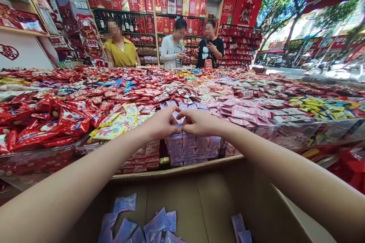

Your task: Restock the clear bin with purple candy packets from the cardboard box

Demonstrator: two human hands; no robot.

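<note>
Both of my hands meet at the front of a clear bin stacked with small purple packets (pixel 191 146). My left hand (pixel 164 122) curls its fingers at the top of the stack, thumb pointing inward. Beside it my right hand (pixel 199 122) is bent the same way, its fingertips close to the left ones. Both seem closed around purple packets at the bin's front edge, though the fingers partly hide what they grip. Below my arms stands an open cardboard box (pixel 182 186), with several loose purple packets (pixel 156 224) on its bottom.
Left of the purple stack lie yellow-white packets (pixel 116 125) and shiny red packets (pixel 59 123). Pink packets (pixel 242 112) lie to the right, then yellow ones (pixel 322 107). Three people stand behind the display, before shelves (pixel 122 9) of red boxes and bottles.
</note>
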